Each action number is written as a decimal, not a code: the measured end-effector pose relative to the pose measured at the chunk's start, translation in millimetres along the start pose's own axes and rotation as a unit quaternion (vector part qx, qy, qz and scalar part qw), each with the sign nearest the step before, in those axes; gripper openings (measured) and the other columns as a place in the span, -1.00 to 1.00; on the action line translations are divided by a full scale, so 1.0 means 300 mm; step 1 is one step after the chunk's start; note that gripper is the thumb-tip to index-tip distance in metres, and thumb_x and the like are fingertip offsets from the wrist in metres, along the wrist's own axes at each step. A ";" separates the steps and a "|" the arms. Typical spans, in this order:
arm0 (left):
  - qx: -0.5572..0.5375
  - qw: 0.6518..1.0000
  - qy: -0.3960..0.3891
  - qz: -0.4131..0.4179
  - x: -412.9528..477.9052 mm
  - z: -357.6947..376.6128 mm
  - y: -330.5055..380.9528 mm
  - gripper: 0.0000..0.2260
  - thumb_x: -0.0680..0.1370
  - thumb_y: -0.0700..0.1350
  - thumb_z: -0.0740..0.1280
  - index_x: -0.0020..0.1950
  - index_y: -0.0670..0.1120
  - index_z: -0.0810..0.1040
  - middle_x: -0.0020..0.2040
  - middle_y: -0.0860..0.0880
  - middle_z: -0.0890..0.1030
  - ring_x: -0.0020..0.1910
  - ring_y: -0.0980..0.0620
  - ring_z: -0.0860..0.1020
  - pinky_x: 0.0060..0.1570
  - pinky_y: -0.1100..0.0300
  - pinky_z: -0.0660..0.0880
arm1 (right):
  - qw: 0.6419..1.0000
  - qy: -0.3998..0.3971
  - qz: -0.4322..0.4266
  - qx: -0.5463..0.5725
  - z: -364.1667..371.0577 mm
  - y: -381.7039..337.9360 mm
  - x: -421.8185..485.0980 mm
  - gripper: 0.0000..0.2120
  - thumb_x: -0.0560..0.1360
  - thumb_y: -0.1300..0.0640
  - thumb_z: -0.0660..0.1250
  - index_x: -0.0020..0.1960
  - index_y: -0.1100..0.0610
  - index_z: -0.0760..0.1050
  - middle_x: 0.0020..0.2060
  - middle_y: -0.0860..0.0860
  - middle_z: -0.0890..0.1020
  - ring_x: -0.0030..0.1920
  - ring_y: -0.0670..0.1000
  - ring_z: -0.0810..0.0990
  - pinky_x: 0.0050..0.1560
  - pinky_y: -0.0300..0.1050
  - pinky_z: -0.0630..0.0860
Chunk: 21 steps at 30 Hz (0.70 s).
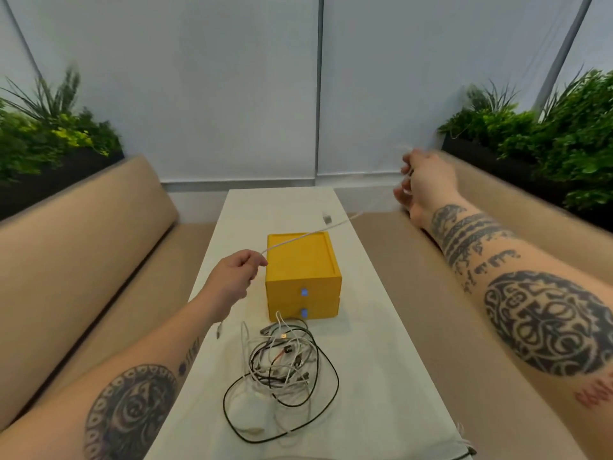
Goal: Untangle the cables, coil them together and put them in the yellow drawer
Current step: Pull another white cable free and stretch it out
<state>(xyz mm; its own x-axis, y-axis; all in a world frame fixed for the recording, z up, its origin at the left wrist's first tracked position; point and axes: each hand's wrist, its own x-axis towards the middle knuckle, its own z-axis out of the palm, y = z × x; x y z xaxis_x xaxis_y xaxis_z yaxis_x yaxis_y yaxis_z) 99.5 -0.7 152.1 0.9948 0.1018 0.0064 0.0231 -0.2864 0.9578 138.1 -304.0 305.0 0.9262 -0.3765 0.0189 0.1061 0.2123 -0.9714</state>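
A white cable (308, 233) stretches taut in the air between my two hands, above the yellow drawer unit (302, 275). My left hand (234, 277) pinches one part of it just left of the unit. My right hand (423, 185) grips the other part, raised high at the right, and is blurred. A small plug (327, 218) dangles below the line near the middle. The unit has two shut drawers with blue pulls. A tangle of black and white cables (282, 370) lies on the white table (381, 360) in front of the unit.
Beige bench seats (99, 244) run along both sides of the narrow table. Planters with green plants (49, 137) stand behind them at left and right. A pale wall closes the far end.
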 end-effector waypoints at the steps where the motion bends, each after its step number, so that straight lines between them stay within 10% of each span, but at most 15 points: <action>1: 0.024 0.999 0.026 0.009 0.003 -0.010 0.007 -0.78 0.64 -0.07 0.23 -0.10 0.02 0.63 -0.33 0.04 0.39 -0.36 0.04 0.29 -0.39 0.20 0.25 | 1.000 0.005 0.015 -0.010 -0.027 0.046 0.006 -0.82 0.65 0.02 0.19 -0.03 0.05 0.51 -0.28 -0.05 0.50 -0.41 -0.10 0.39 -0.37 -0.19 0.48; 11: 0.354 0.933 -0.056 0.017 -0.002 -0.133 0.129 -0.81 0.61 0.00 0.28 -0.12 0.08 0.67 -0.24 0.03 0.59 -0.25 -0.02 0.53 -0.33 0.21 0.39 | 0.975 0.061 0.211 -0.020 -0.324 0.466 0.102 -0.86 0.59 0.23 0.29 -0.13 0.24 0.51 -0.31 0.11 0.56 -0.44 -0.02 0.57 -0.54 -0.27 0.52; 16: 0.257 0.964 -0.027 -0.067 -0.052 -0.171 0.146 -0.81 0.61 -0.07 0.27 -0.06 -0.08 0.65 -0.30 -0.09 0.39 -0.41 -0.03 0.38 -0.48 0.28 0.50 | 0.945 0.031 0.296 -0.137 -0.380 0.576 0.080 -0.83 0.61 0.19 0.27 -0.11 0.25 0.53 -0.56 0.05 0.59 -0.61 -0.07 0.56 -0.57 -0.24 0.52; 21: 0.203 0.978 0.013 -0.033 -0.053 -0.118 0.238 -0.81 0.62 -0.03 0.26 -0.02 -0.05 0.64 -0.36 -0.07 0.34 -0.47 0.00 0.33 -0.56 0.31 0.41 | 0.908 -0.049 0.169 -0.380 -0.239 0.551 0.037 -0.56 0.59 0.07 0.31 0.31 0.38 0.43 0.20 0.22 0.57 0.20 0.26 0.55 0.15 0.08 0.51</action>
<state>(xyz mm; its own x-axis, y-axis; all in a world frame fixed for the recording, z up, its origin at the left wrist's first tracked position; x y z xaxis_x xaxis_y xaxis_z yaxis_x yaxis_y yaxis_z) 81.9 10.8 230.7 0.9871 0.1552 -0.0395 0.1302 -0.6335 0.7627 140.0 -337.8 127.7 0.8912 -0.3157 -0.3258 -0.4358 -0.3965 -0.8080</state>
